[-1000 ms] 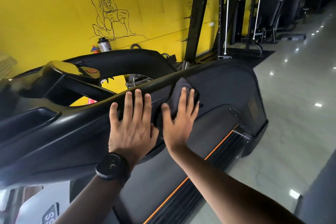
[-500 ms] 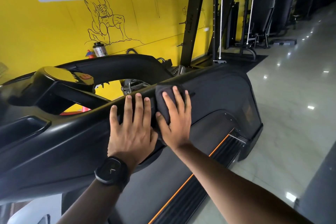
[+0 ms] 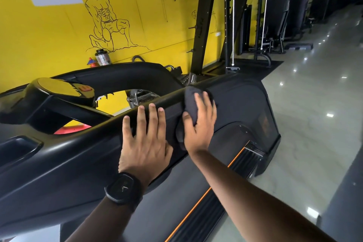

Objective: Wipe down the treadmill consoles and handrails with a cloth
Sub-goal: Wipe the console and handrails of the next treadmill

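A black treadmill handrail (image 3: 110, 124) runs from lower left up to the right. My left hand (image 3: 145, 139), with a black watch on the wrist, lies flat on the rail with its fingers straight. Just to its right, my right hand (image 3: 198, 122) presses a dark grey cloth (image 3: 191, 102) against the rail and the side panel below it, fingers spread over the cloth. The cloth is draped over the rail's top edge. The treadmill console (image 3: 59, 88) is at the left, glossy with a red button.
The treadmill belt with an orange stripe (image 3: 206, 192) lies below my arms. A cup holder recess (image 3: 17, 149) is at far left. A yellow wall with a drawn figure, a black rack (image 3: 204, 25) and more gym machines stand behind. Shiny tiled floor (image 3: 314, 114) extends right.
My right hand with the cloth slid left along the rail towards my left hand, then back up and right onto the rail's top. My left hand stayed in place.
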The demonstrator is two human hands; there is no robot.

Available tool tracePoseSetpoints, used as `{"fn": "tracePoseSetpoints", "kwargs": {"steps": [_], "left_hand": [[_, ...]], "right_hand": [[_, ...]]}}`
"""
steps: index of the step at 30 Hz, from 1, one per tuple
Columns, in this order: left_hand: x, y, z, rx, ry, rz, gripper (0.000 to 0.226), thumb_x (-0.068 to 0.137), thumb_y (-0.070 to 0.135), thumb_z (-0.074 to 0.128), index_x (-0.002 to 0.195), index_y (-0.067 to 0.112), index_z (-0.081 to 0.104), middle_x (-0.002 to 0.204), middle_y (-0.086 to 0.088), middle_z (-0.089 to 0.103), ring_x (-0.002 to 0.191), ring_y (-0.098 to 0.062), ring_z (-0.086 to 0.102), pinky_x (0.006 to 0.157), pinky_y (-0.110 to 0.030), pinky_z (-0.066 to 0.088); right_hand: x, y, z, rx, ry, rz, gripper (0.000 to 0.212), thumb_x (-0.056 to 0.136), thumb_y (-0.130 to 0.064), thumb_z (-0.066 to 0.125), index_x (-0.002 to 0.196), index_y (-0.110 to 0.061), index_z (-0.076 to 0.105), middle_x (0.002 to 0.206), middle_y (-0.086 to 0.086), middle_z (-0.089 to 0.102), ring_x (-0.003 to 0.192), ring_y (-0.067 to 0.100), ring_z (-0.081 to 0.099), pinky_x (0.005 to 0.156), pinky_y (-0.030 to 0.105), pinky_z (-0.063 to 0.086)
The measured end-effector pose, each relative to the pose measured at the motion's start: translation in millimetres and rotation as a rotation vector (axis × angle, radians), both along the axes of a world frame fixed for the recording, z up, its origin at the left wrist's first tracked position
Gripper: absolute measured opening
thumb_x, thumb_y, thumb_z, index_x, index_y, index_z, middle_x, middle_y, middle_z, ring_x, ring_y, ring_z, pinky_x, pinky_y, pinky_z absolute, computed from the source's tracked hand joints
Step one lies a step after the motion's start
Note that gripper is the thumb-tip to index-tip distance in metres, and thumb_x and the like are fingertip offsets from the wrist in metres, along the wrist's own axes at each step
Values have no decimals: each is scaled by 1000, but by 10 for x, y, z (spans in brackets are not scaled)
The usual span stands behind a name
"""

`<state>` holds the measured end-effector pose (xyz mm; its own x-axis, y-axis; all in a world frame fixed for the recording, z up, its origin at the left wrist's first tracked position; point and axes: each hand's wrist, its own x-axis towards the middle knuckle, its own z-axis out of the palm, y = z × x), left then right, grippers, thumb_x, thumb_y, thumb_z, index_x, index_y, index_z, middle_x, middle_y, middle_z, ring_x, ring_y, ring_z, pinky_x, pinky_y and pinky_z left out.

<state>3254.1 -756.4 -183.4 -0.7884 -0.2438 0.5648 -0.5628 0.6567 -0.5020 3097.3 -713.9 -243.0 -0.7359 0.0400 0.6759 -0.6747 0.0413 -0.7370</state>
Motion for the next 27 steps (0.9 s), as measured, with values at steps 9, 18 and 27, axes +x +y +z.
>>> {"fn": "tracePoseSetpoints", "kwargs": {"steps": [9, 18, 27], "left_hand": [[-43, 14, 21, 15, -5, -7, 78, 87, 41, 40, 154, 1, 29, 156, -24, 33, 142, -43, 32, 111, -63, 20], [-89, 12, 29, 10, -20, -7, 78, 88, 41, 38, 154, 1, 28, 156, -25, 32, 142, -43, 31, 111, -63, 19], [-141, 41, 41, 14, -38, -6, 78, 89, 40, 39, 154, 0, 27, 156, -25, 32, 143, -43, 31, 111, -63, 19]], "right_hand": [[-143, 81, 22, 170, 359, 7, 55, 93, -42, 52, 145, -24, 51, 158, 5, 42, 149, 36, 30, 118, 42, 27], [-64, 76, -24, 215, 406, 20, 55, 94, -42, 50, 146, -22, 50, 159, 8, 40, 150, 38, 27, 119, 37, 22], [28, 106, -92, 215, 315, 45, 58, 94, -42, 50, 149, -24, 45, 162, 6, 36, 152, 36, 23, 120, 43, 23]]}}
